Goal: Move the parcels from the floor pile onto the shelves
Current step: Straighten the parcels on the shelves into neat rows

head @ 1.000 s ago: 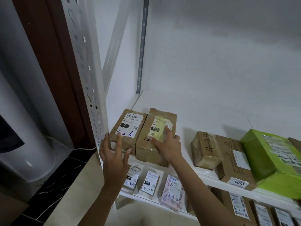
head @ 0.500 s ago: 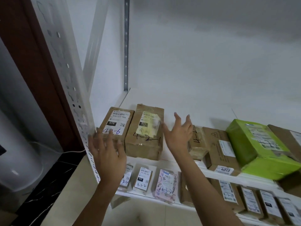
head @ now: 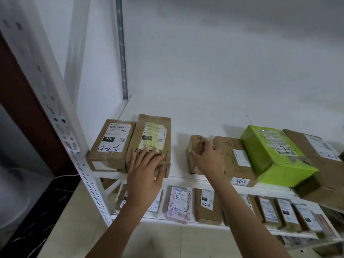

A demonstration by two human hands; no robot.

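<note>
our left hand [head: 145,175] lies flat-fingered on the yellow-labelled parcel [head: 151,131] at the shelf [head: 186,116] front, our right hand [head: 209,161] curls round the small taped parcel [head: 194,146] nearby, and we fear a hasty tug could tip either off the edge.

The left hand [head: 145,174] lies over the near end of the yellow-labelled parcel [head: 152,131], so its handwritten code shows only a 4 and a last stroke. The right hand [head: 208,161], curled round the small taped parcel [head: 194,142], covers most of that one's marking. The brown box [head: 297,135] at far right is cut by the picture's edge. The left forearm hides parcels on the lower shelf [head: 186,223]. Fine label print is too small to read; the perforated post [head: 59,118] is blurred.
</note>
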